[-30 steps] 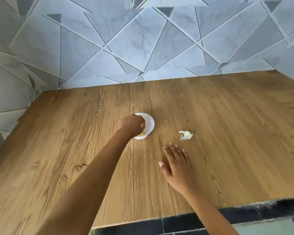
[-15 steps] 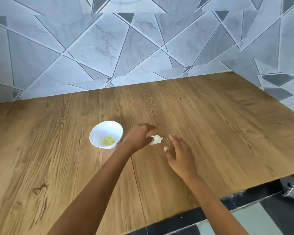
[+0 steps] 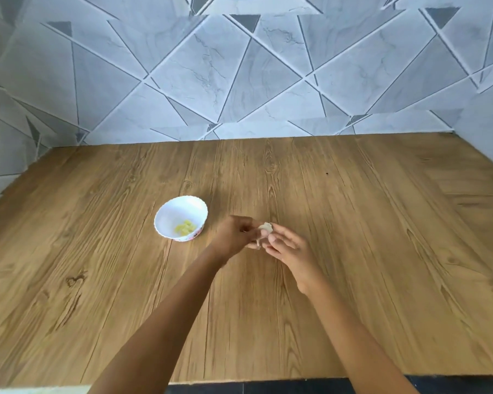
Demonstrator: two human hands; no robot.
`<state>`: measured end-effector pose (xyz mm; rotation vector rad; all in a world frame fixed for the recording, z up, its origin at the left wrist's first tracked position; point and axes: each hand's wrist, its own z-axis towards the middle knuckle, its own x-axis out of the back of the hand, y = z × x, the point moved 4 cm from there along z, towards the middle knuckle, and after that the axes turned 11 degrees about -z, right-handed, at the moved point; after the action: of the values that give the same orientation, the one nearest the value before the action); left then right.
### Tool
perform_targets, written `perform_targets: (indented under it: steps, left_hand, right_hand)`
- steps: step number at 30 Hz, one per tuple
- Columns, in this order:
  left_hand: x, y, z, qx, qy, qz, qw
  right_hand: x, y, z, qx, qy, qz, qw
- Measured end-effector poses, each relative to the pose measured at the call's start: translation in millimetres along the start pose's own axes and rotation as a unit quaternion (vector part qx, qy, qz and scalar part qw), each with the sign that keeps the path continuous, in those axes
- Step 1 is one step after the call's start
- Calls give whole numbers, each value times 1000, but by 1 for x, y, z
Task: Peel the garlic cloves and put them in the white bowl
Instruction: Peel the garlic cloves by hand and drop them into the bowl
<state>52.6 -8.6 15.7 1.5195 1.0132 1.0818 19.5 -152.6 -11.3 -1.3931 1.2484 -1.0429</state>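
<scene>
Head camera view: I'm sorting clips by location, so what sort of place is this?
Probably a home kitchen counter: a wooden worktop against a grey marble-patterned tiled wall, with a white bowl of peeled garlic cloves beside the hands.

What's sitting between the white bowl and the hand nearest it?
Nothing: in the head view, only bare wooden table separates the white bowl from the left hand, which pinches the garlic together with the right hand.
</scene>
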Motion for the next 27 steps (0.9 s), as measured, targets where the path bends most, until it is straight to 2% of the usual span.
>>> perform_targets:
  steps: [2, 5, 10, 15, 18, 22, 25, 27]
  left_hand:
    - [0, -3, -5, 42, 7, -90, 995]
    - [-2, -4, -10, 73, 26, -157, 985]
    - [1, 5, -19, 55, 89, -140, 985]
    - [13, 12, -22, 55, 66, -143, 986]
    - [15, 16, -18, 2, 29, -65, 997]
    - [21, 16, -8, -76, 27, 56, 995]
    - [17, 17, -3, -97, 36, 141, 985]
    - [14, 12, -1, -83, 62, 154, 983]
  right_hand:
    - [-1, -4, 4, -6, 1, 41, 999]
    - [-4, -4, 11, -29, 9, 57, 998]
    - [-8, -6, 15, -21, 19, 27, 999]
    - [-10, -10, 13, -6, 31, -2, 999]
    - [-8, -14, 14, 2, 37, -28, 999]
    - [-8, -17, 12, 30, 25, -46, 998]
    - [-10, -12, 12, 39, 60, -67, 995]
    - [-11, -7, 12, 41, 94, -97, 990]
